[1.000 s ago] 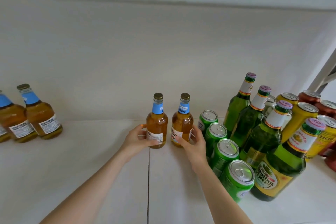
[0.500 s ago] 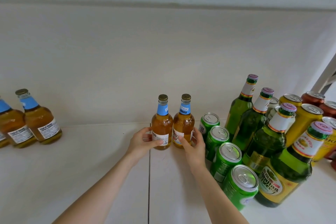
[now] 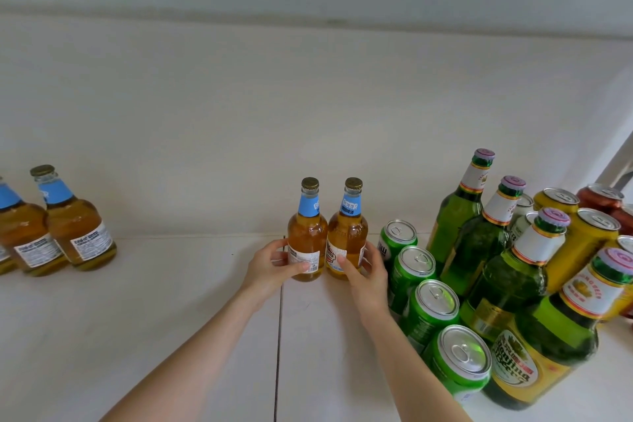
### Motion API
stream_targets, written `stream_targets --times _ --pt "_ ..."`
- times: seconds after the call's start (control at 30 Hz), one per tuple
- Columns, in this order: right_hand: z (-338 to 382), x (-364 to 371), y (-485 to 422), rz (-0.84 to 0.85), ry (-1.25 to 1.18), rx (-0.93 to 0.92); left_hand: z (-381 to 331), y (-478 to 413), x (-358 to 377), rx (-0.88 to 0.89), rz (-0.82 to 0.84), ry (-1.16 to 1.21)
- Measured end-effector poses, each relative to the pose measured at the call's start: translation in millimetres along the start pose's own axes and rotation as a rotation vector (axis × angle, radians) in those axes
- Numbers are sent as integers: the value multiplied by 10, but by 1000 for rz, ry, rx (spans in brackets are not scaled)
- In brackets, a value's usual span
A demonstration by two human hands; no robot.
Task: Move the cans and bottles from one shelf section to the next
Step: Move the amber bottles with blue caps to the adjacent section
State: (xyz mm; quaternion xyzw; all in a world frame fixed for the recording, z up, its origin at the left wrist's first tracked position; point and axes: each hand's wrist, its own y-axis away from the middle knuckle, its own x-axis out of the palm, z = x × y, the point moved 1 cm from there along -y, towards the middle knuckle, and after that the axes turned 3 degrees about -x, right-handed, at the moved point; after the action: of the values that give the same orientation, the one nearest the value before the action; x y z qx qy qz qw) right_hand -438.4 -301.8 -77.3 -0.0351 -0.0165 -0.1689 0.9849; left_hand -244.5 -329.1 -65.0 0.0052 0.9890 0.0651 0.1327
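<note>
Two amber beer bottles with blue neck labels stand side by side just right of the seam between two shelf sections. My left hand [image 3: 274,265] grips the left amber bottle [image 3: 307,236] round its lower body. My right hand [image 3: 368,272] grips the right amber bottle [image 3: 347,233] the same way. Both bottles are upright and touch each other. Two more amber bottles [image 3: 73,233] stand at the far left of the left section.
The seam [image 3: 279,325] splits the white shelf. On the right stand several green cans [image 3: 433,310], several tall green bottles [image 3: 507,267], yellow cans [image 3: 582,243] and red cans [image 3: 603,199]. A white back wall closes the shelf behind.
Both hands have closed tighter round the two amber bottles, and the bottles stand closer together. The view has shifted slightly.
</note>
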Motion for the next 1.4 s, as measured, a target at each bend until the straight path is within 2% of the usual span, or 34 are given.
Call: stream_targets --times 0.2,0.33,0.47,0.63,0.77,0.97,1.4 --pt "58 -1 13 8 31 23 -14 3 -76 15 74 -88" --pt "127 -45 130 -6 132 -7 -54 56 -152 33 43 -283" --pt "175 -91 390 -26 409 -68 1 242 -297 197 -9 -590" --pt "207 -136 768 48 826 -120 212 656 -453 274 -93 -995" --pt "279 -127 1045 74 1152 -163 265 1039 -535 380 -143 -1171" --pt "356 -102 1505 78 1364 -228 344 1540 -621 473 -132 -1267" --pt "534 -84 2367 42 1414 -238 345 2279 -817 555 -162 -1268"
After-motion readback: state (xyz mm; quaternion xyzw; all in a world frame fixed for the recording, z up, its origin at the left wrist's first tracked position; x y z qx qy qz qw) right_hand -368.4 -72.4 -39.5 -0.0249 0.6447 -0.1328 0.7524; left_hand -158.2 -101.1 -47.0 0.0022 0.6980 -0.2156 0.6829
